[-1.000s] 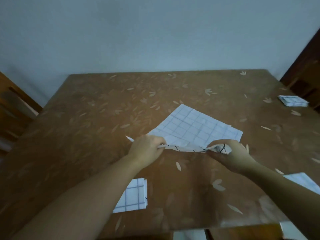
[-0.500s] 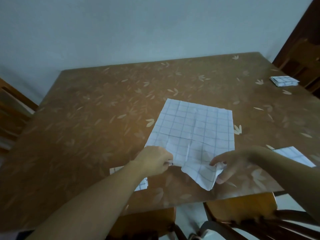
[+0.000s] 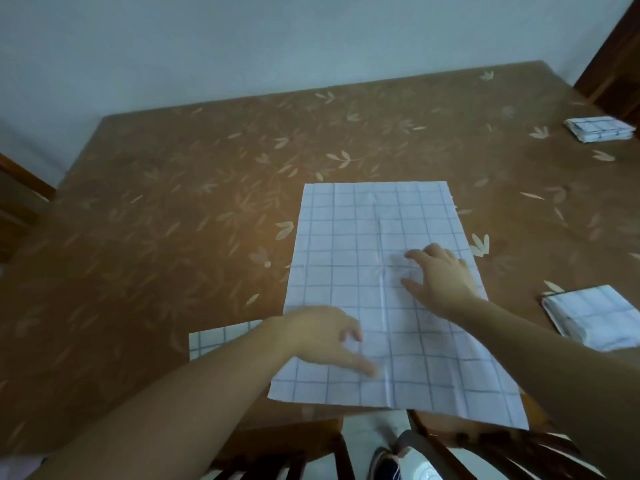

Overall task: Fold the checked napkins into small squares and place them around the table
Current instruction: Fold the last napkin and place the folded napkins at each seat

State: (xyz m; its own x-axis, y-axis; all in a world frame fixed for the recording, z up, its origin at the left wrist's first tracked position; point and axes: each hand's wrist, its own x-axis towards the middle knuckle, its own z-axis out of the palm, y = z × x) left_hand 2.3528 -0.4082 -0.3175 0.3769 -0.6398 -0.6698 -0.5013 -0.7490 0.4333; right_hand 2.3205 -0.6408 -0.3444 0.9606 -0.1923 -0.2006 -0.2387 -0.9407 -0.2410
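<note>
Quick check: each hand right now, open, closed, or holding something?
Left hand: open, fingers spread on the unfolded napkin, holding nothing.
Right hand: open, flat on the same napkin, holding nothing.

An open napkin [image 3: 367, 244] is laid on the surface [image 3: 173, 202], its near end at the front edge. A folded napkin [image 3: 595, 317] is set to its right, a second folded napkin [image 3: 599, 129] far behind that, a third napkin [image 3: 221, 339] just left.

A: What's at the back?
B: A plain pale wall [image 3: 242, 39], with dark wooden framing [image 3: 614, 64] at the far right.
A: And nearer?
B: A dark-railed chair [image 3: 436, 455], a shoe [image 3: 386, 467] on the pale floor [image 3: 374, 426], and brown wooden furniture [image 3: 20, 192] at the left edge.
</note>
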